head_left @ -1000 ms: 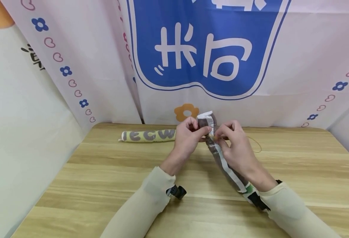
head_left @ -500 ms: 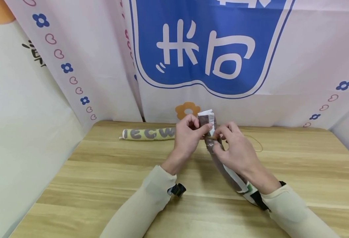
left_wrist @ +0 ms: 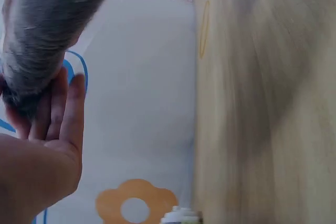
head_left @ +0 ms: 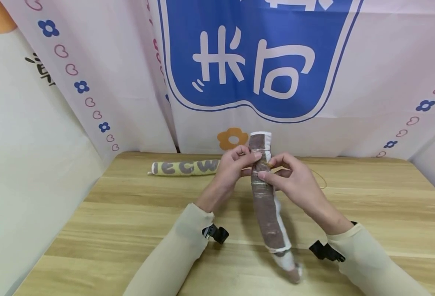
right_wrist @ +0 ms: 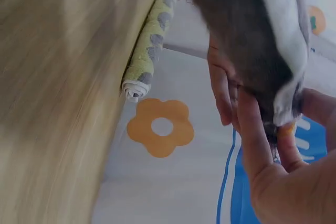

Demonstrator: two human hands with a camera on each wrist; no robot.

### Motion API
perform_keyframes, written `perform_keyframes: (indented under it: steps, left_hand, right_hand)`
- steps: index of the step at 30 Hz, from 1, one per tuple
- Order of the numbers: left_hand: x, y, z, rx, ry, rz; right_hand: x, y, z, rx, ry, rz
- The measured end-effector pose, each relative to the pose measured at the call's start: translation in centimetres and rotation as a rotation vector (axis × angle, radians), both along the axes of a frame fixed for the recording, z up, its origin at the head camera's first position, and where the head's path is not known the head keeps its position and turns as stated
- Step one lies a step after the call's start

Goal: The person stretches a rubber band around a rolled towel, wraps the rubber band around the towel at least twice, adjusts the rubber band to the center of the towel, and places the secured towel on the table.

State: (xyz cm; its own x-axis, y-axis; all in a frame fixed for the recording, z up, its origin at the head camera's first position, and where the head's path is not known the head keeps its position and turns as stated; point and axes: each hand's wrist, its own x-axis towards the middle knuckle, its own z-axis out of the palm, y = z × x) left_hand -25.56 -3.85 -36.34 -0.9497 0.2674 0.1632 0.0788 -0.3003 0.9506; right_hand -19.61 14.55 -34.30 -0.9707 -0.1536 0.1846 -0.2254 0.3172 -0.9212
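Note:
A brown towel with white edging, rolled into a long tube, is held up over the table in the head view. My left hand pinches it near the upper end, thumb across its front. Just below, my right hand grips the roll's right side, thumb on the front and fingers behind. A bit of orange-yellow rubber band shows at the right fingertips; the rest is hidden. The right wrist view shows the towel's brown and white end between the fingers. In the left wrist view the roll is blurred.
A yellow rolled towel with grey letters lies at the table's back left, partly behind my left hand. Another thin rubber band lies on the wooden table at the right. A printed curtain hangs along the back edge.
The brown roll has turned so its brown face shows toward the head camera. Its lower end has swung left, away from my right wrist. Both hands keep their hold near the top.

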Motion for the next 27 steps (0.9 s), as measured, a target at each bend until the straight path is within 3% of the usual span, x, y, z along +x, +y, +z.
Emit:
perform_keyframes:
  steps: [4, 10, 13, 18, 21, 24, 27]
  left_hand:
    - [-0.3, -0.3, -0.3, -0.019, -0.039, -0.028]
    - [-0.2, -0.4, -0.3, -0.080, -0.053, 0.013]
    - [-0.1, -0.3, -0.1, -0.107, -0.055, 0.040]
    - [0.2, -0.1, 0.1, -0.128, -0.047, 0.084]
    - [0.5, 0.2, 0.2, -0.125, -0.032, 0.122]
    - [0.8, 0.4, 0.5, -0.132, -0.002, 0.188]
    - [1.2, 0.6, 0.8, -0.174, 0.050, 0.259]
  right_hand:
    - [-0.4, 0.3, -0.1, -0.138, -0.082, 0.061]
    - [-0.5, 0.3, -0.3, -0.105, -0.063, 0.103]
    - [-0.3, 0.0, -0.6, 0.015, 0.062, 0.078]
    - [-0.1, -0.8, -1.4, 0.257, 0.419, 0.010]
    - [0.0, -1.2, -1.9, 0.356, 0.566, -0.041]
    - [0.0, -1.2, -2.0, 0.436, 0.606, -0.096]
    - [0.3, -1.2, -1.8, 0.494, 0.534, -0.129]
